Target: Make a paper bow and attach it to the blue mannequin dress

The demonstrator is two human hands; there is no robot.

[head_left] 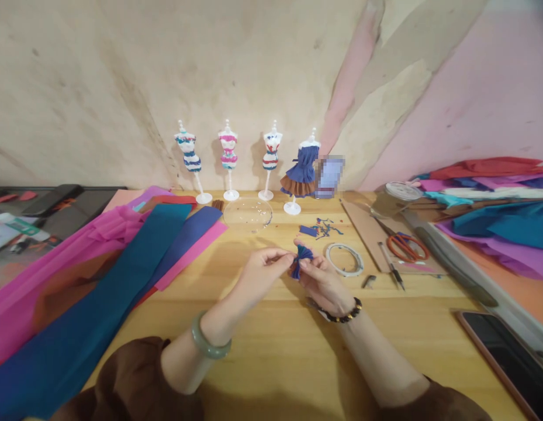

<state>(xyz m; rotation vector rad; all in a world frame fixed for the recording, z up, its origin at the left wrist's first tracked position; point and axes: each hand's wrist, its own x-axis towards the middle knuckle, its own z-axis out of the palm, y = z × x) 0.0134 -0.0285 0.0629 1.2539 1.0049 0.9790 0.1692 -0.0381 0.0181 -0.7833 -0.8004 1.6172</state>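
Note:
A small pleated bow of dark blue crepe paper is held up over the middle of the table. My left hand, with a green bangle at the wrist, pinches its left side near the middle. My right hand, wearing a beaded bracelet, grips its lower right side between thumb and fingers. Just beyond lie a blue paper piece and thin blue scraps. A mini dress form behind them wears a blue pleated top and a blue and brown ruffled skirt.
Three white forms with painted bands, one pink, stand along the wall. Coloured crepe sheets cover the left side. A tape roll, pen, orange-handled scissors, jar and phone lie right.

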